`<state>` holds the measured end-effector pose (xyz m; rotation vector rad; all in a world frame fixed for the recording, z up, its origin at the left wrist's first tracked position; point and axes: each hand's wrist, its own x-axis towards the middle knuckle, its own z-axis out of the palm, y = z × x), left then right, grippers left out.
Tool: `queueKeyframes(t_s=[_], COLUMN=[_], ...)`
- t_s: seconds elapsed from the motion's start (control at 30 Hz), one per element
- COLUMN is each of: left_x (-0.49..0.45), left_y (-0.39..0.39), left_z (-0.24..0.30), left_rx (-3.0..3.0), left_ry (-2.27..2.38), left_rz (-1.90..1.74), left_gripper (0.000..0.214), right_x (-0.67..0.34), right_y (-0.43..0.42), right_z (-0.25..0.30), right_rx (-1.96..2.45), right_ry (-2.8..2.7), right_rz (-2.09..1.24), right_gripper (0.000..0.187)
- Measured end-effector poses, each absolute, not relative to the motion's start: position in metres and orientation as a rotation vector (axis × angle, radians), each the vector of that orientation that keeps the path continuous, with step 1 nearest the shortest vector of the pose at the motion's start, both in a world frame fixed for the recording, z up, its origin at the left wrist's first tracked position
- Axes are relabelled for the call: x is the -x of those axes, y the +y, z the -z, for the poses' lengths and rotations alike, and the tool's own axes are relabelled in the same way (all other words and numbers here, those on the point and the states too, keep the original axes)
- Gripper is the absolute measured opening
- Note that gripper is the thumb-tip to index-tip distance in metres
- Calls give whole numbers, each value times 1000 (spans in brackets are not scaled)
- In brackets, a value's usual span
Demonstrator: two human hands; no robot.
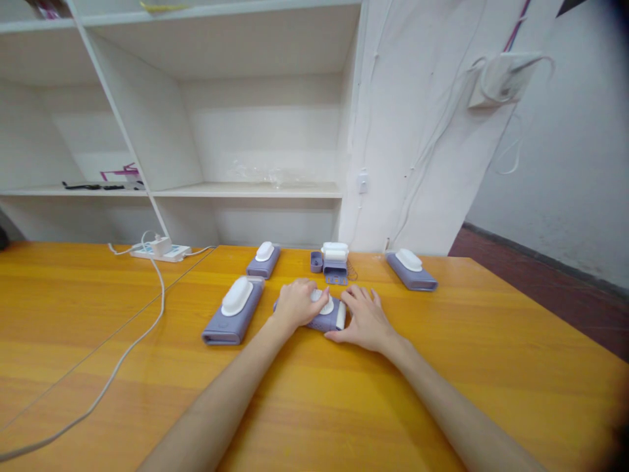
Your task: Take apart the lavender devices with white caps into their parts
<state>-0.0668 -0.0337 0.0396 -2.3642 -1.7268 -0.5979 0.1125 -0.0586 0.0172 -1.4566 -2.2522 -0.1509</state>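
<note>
A flat lilac case [322,321] with a white, dotted oval piece on top lies across the table in front of me. My left hand [296,305] is closed over its left part, thumb on the white oval; the palm hides that end. At the other end, my right hand [366,320] curves around a white end piece [341,315], with the thumb at the near edge and the fingers at the far edge. Just behind stand a small lilac cup-like part [316,261] and a lilac holder [335,271] topped by stacked white oval pieces [335,250].
Similar lilac cases with white ovals lie at left [234,313], back left [264,261] and back right [411,271]. A power strip [161,249] sits at the back left, its white cable [130,351] running forward across the table. White shelving [246,190] stands behind.
</note>
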Motion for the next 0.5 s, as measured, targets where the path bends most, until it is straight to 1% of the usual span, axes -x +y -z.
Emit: queueKeyframes(t_s=[0.27,0.5], left_x=[63,64], left_y=[-36,-36], left_z=[-41,-44], left_rx=[2355,2420], left_ry=[-1771,-1653], left_rz=[599,586], left_gripper=[50,49], right_x=[-116,-115], right_y=[-59,-65], right_z=[-20,-19], right_rx=[1444,1476], right_ry=[-2260,-2272], right_rz=[131,266], right_gripper=[61,64])
